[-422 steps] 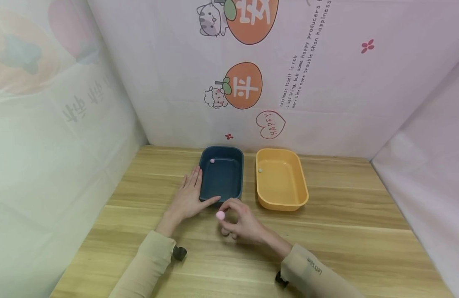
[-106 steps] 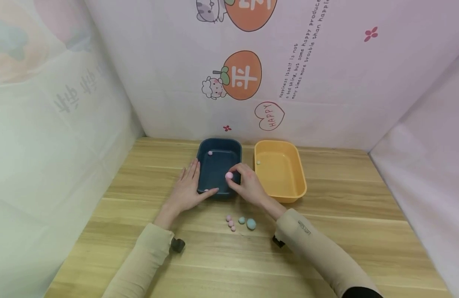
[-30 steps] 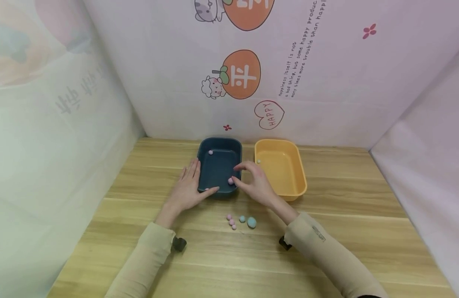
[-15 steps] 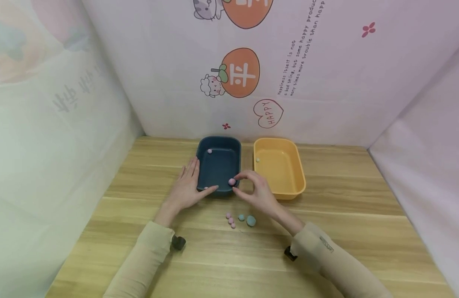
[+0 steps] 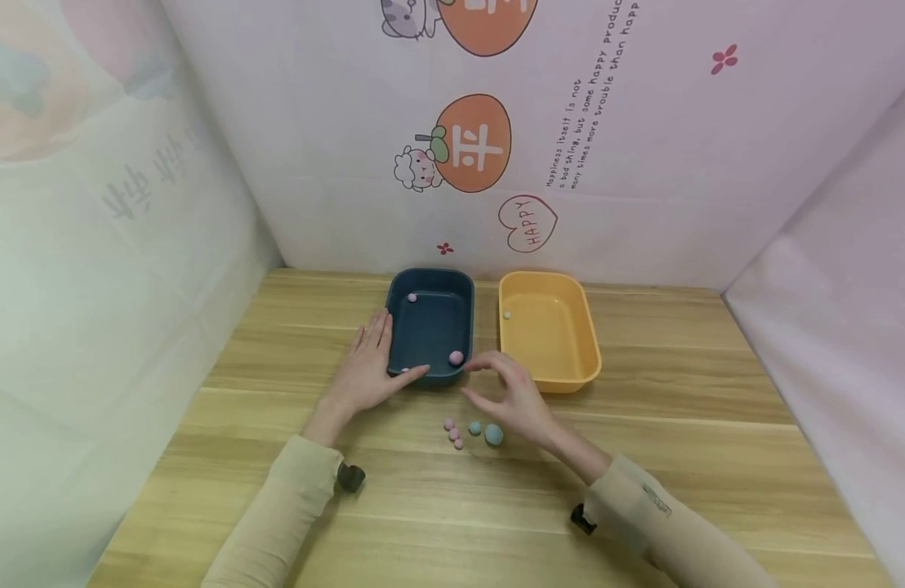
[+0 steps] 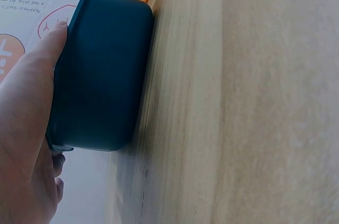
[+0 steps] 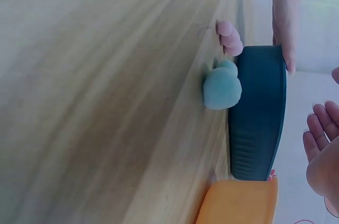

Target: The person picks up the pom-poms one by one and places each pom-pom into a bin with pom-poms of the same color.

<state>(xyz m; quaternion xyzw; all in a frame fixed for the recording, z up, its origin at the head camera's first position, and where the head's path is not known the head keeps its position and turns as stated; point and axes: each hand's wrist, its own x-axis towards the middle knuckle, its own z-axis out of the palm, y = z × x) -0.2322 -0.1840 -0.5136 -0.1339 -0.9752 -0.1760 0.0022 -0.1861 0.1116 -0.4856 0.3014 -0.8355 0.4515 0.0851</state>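
My left hand [image 5: 364, 371] lies along the left side of the dark blue bin [image 5: 432, 331], fingers straight at its rim and thumb over the near edge. My right hand [image 5: 514, 400] hovers off the bin's near right corner, thumb and forefinger apart with nothing between them. Inside the bin are a larger pink pom-pom [image 5: 456, 358] at the near right, a small pink pom-pom [image 5: 412, 298] at the back, and another pink one partly hidden near my left thumb. On the table sit several small pink pom-poms [image 5: 454, 434], a small blue-green pom-pom [image 5: 474, 428] and a larger blue-green pom-pom [image 7: 222, 88].
A yellow bin [image 5: 550, 331] stands right of the blue one, with a small pale pom-pom [image 5: 507, 315] by its left wall. Both bins are near the back of the wood-grain table [image 5: 438, 523], before a printed white cloth [image 5: 644, 229] that also hangs at the sides.
The larger pink pom-pom has come out of my right hand and now lies in the blue bin. My right hand has drawn back toward me. My left hand stays on the bin.
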